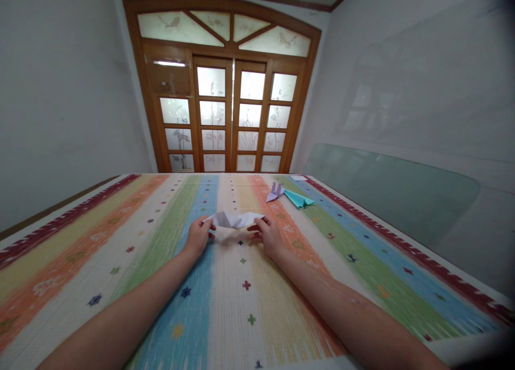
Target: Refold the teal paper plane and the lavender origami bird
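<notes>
A folded white paper is held up between my two hands, a little above the striped cloth. My left hand pinches its left end between thumb and fingers. At the opposite end, my right hand grips the right tip the same way. The paper's middle shows creases and a raised fold. Beyond my right hand lie a purple folded paper figure with two upright points and a teal folded paper plane, side by side and touched by neither hand.
A colourful striped tablecloth covers the long table. A small white piece lies at its far right edge. Wooden doors with glass panes stand beyond the table. Walls rise on both sides, with a pale green panel at right.
</notes>
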A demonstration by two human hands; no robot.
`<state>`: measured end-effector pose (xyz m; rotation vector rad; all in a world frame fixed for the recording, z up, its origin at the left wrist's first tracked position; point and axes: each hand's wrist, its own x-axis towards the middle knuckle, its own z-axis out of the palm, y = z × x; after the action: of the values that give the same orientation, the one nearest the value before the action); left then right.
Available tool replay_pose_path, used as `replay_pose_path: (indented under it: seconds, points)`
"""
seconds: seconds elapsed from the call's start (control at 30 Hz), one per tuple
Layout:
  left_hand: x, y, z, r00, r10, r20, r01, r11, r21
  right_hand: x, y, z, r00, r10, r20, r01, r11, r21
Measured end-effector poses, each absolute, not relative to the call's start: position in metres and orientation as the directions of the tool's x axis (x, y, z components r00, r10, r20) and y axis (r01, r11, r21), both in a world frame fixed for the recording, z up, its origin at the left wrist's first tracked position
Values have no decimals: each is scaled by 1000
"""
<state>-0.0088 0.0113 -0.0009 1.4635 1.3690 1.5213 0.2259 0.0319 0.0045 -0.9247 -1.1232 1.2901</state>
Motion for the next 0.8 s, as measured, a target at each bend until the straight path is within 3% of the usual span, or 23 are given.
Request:
replay_pose_path:
  seconds: [0.2,0.3,0.43,0.6,0.7,0.8]
  points:
    - [-6,8,1,-236,906,351,275,-284,919,227,41,0,18,993,113,-299,113,-947]
    - [-4,5,5,-180,888,424,348,-346,871,227,42,0,27,992,123,-302,125,-945]
    - [2,-7,14,62,791,608,534,-541,650,226,37,4,5,988,156,-267,152,-952]
    - [15,-27,22,378,682,626,626,-686,371,223,33,5,-4,978,210,-207,205,-957]
    - [19,-33,25,467,636,614,621,-731,283,223,35,3,7,973,229,-159,227,-961]
    - [20,-36,28,491,626,606,610,-743,274,224,35,3,23,962,271,-95,272,-958]
